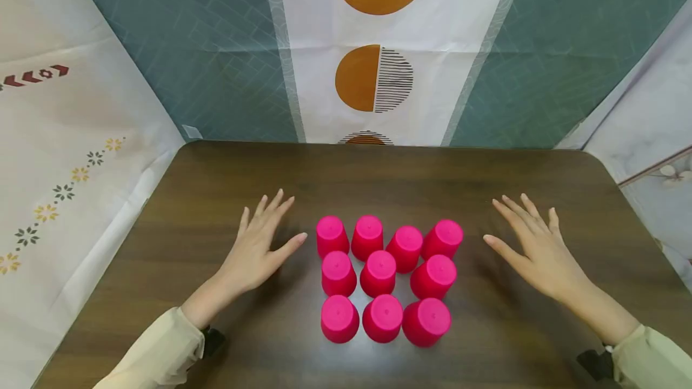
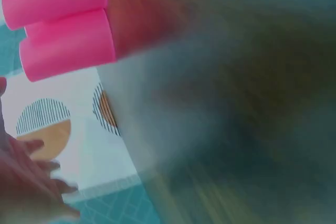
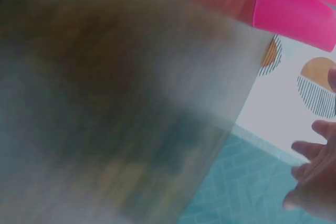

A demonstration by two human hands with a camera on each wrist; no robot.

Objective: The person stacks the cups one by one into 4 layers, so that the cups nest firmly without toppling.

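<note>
Several bright pink cups (image 1: pixel 378 273) stand upside down in a close cluster at the middle of the table (image 1: pixel 243 161). To the left of them my left hand (image 1: pixel 258 252) is held over the tabletop with fingers spread and thumb pointing at the cups. On the other side my right hand (image 1: pixel 540 254) mirrors it, fingers extended and thumb toward the cluster. Neither hand touches a cup. The left wrist view catches some pink cups (image 2: pixel 68 45) above the left fingers (image 2: pixel 37 177); a pink cup (image 3: pixel 294 11) likewise appears above the right fingers (image 3: pixel 310 150).
Behind the table hangs a green and white cloth (image 1: pixel 216 77) with orange circles. A pale cloth (image 1: pixel 70 137) with small flowers borders the left side, and a white marbled cloth (image 1: pixel 649 113) the right. Dark bands sit at both sleeve cuffs (image 1: pixel 173 341).
</note>
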